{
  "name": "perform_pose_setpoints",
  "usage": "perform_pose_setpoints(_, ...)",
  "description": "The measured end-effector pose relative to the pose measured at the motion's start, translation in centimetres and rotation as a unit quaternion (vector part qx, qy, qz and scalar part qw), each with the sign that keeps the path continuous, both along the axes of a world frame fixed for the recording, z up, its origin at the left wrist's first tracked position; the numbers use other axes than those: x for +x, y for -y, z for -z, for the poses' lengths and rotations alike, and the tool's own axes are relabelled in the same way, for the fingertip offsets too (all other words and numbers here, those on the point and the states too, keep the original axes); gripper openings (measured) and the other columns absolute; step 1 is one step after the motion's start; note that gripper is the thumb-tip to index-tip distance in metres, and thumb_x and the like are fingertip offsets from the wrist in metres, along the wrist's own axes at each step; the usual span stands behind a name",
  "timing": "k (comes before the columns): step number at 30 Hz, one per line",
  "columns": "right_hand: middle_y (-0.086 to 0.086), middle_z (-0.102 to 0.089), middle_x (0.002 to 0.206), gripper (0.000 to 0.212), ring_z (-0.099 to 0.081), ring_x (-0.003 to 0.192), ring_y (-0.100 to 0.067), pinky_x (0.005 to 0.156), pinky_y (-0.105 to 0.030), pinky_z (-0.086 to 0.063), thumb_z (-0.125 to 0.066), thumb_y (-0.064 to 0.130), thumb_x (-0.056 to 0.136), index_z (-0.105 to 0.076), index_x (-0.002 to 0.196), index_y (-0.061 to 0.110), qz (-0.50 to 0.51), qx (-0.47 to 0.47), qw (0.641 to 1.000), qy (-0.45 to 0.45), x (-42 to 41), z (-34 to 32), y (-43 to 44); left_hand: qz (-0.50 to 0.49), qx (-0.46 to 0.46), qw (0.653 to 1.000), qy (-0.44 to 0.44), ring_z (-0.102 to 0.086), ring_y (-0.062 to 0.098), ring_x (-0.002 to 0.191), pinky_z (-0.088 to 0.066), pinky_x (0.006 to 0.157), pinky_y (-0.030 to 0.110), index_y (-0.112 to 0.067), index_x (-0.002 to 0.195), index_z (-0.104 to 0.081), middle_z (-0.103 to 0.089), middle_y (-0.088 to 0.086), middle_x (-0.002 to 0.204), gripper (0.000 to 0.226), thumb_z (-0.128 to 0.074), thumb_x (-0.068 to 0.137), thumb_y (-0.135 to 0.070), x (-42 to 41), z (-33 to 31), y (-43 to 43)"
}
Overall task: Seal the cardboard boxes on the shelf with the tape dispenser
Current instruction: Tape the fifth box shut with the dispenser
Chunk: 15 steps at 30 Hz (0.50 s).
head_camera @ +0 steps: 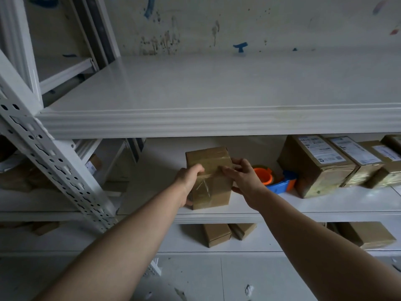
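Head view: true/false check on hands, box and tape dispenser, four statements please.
1. The left hand and right hand both touch the box. True.
2. The right hand holds the tape dispenser. False: it lies on the shelf right of the box, unheld.
3. Tape shows on the box. True.
4. The labelled boxes stand left of the box. False: they stand right, beyond the dispenser.
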State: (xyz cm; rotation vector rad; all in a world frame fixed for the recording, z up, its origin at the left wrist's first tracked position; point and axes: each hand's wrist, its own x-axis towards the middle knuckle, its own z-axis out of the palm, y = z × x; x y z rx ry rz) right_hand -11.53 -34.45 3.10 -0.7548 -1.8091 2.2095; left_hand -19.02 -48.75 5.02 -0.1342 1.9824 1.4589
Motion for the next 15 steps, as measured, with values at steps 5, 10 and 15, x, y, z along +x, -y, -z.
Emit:
perform_pose_setpoints(5,0.005,-0.056,0.103,0.033,-0.058,0.087,-0.013,0.068,-0.029,-0.053,-0.063,0.022,0.092,-0.049,0.122,0.021,-0.008,0.02,1.0,0.012,0.4,-0.1,0.0,0.032,0.018,0.999,0.003,-0.059,0.03,0.089,-0.054,0.08,0.048,-0.016,0.106,-0.058,-0.062,0.011,0.098,0.029,-0.059,0.088,-0.038,-0.5,-0.5,0.7)
perform_pose_setpoints(10,-0.003,-0.059,0.119,0.035,-0.056,0.085,-0.008,0.062,-0.02,-0.045,-0.053,0.026,0.098,-0.048,0.133,0.023,0.01,0.09,0.996,0.021,-0.6,0.0,0.1,0.1,0.05,0.994,-0.012,-0.06,0.027,0.1,-0.053,0.071,0.043,-0.03,0.123,-0.048,-0.061,0.001,0.115,0.038,-0.049,0.092,-0.053,-0.6,0.5,2.7)
perform_pose_setpoints(15,-0.002,-0.048,0.123,0.039,-0.046,0.104,-0.017,0.063,-0.022,-0.037,-0.045,0.026,0.101,-0.045,0.14,0.027,-0.016,0.142,0.987,0.072,-2.6,-1.4,-0.9,0.031,0.03,0.997,-0.07,-0.049,0.02,0.108,-0.048,0.093,0.055,-0.03,0.134,-0.037,-0.052,-0.006,0.119,0.046,-0.054,0.093,-0.044,-1.7,0.5,2.5)
